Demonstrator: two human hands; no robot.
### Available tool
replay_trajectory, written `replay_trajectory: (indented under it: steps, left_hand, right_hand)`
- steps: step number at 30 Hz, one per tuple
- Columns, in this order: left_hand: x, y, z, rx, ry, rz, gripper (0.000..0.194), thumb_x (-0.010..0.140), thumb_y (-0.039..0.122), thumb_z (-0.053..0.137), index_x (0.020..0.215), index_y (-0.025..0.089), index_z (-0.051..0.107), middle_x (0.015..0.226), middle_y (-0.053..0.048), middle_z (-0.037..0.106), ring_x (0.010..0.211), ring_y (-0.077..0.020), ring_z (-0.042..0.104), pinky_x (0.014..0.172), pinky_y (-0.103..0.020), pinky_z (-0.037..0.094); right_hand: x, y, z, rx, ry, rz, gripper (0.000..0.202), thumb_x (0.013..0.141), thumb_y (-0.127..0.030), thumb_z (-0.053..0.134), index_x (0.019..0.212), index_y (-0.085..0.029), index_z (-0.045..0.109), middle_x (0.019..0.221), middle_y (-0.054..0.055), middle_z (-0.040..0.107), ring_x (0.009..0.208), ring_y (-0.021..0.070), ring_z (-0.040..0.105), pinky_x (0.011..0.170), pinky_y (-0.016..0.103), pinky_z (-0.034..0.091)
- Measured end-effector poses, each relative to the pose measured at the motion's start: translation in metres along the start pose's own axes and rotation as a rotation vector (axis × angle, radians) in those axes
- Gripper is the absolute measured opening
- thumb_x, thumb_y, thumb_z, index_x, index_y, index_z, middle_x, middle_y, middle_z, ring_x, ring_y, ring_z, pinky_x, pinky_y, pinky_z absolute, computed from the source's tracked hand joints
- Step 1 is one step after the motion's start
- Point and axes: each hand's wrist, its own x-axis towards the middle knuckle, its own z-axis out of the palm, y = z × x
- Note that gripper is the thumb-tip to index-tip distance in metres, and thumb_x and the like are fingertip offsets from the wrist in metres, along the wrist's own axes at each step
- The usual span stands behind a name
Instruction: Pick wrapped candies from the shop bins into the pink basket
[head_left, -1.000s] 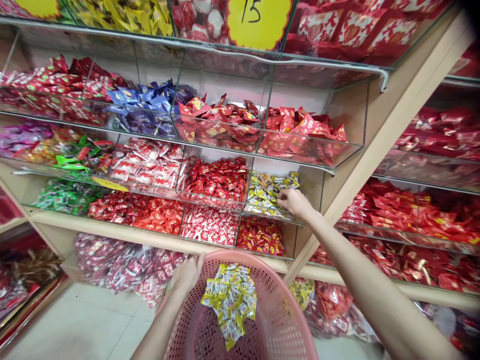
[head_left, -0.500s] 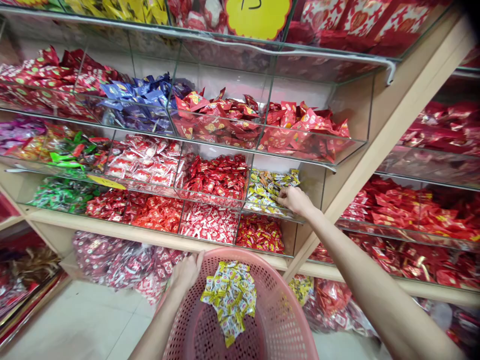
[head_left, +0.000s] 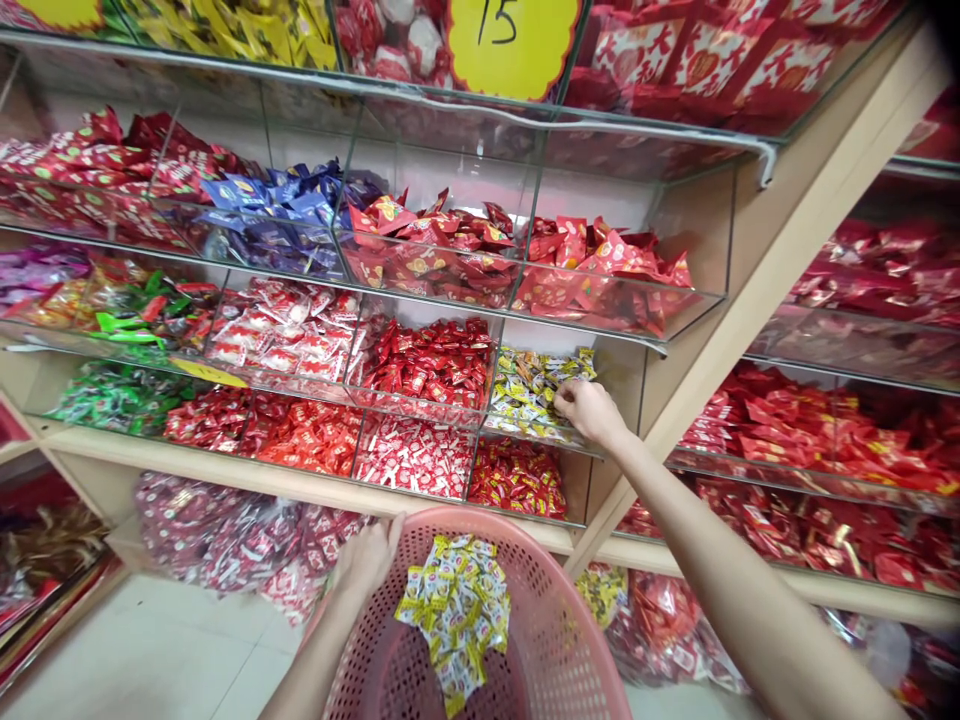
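My left hand [head_left: 369,555] grips the upper left rim of a pink plastic basket [head_left: 577,620], its fingers closed over the edge. Inside the basket lies a loose heap of small yellow-and-white wrapped candies [head_left: 457,600]. At the right end of a clear shelf bin, my right hand [head_left: 587,408] reaches in among similar yellow-and-white candies [head_left: 525,385]. Its thumb and fingers are pinched together. Whatever is between those fingertips is hidden or too small to make out.
Red wrapped candies [head_left: 431,365] fill the bin just left of the yellow ones, and small red packets [head_left: 517,478] sit in the bin below. A wooden upright [head_left: 750,300] slants beside my right forearm. Bagged candies [head_left: 225,530] lie under the shelf.
The view has tilted up slightly, so shelves and basket sit a little lower in it. My right hand stays at the yellow candies, and my left hand keeps its hold on the rim.
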Motion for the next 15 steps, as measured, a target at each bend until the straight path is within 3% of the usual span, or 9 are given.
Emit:
replay_trajectory:
  steps: [5, 11, 13, 15]
  left_hand:
    - [0.001, 0.000, 0.001, -0.010, -0.007, -0.012, 0.066, 0.087, 0.054, 0.010, 0.096, 0.016, 0.063, 0.086, -0.016, 0.068, 0.084, -0.0298, 0.064, 0.074, -0.040, 0.045]
    - [0.000, 0.000, -0.001, 0.000, -0.002, -0.007, 0.063, 0.088, 0.052, 0.012, 0.099, 0.017, 0.063, 0.088, -0.015, 0.068, 0.085, -0.0274, 0.064, 0.075, -0.038, 0.044]
    - [0.000, 0.000, -0.001, 0.004, -0.005, -0.009, 0.064, 0.087, 0.054, 0.011, 0.097, 0.017, 0.063, 0.087, -0.015, 0.068, 0.084, -0.0269, 0.064, 0.075, -0.038, 0.045]
    - [0.001, 0.000, 0.000, 0.008, -0.009, -0.018, 0.065, 0.087, 0.054, 0.012, 0.097, 0.016, 0.064, 0.087, -0.015, 0.068, 0.085, -0.0265, 0.064, 0.076, -0.038, 0.044]
  right_hand:
    - [-0.003, 0.005, 0.002, 0.183, 0.146, -0.031, 0.020, 0.076, -0.029, 0.046, 0.069, -0.019, 0.061, 0.066, 0.003, 0.062, 0.062, 0.0143, 0.053, 0.061, 0.022, 0.035]
    - [-0.029, -0.013, -0.012, 0.416, 0.467, -0.042, 0.023, 0.080, -0.034, 0.043, 0.073, -0.017, 0.058, 0.066, 0.002, 0.055, 0.060, 0.0127, 0.047, 0.062, 0.023, 0.039]
    - [-0.048, -0.027, -0.015, 0.501, 0.502, -0.023, 0.025, 0.081, -0.037, 0.042, 0.075, -0.018, 0.057, 0.066, 0.002, 0.053, 0.060, 0.0127, 0.046, 0.061, 0.024, 0.039]
    - [-0.073, -0.041, -0.012, 0.580, 0.450, -0.027, 0.025, 0.081, -0.039, 0.044, 0.074, -0.019, 0.056, 0.066, 0.002, 0.052, 0.060, 0.0129, 0.046, 0.060, 0.024, 0.040]
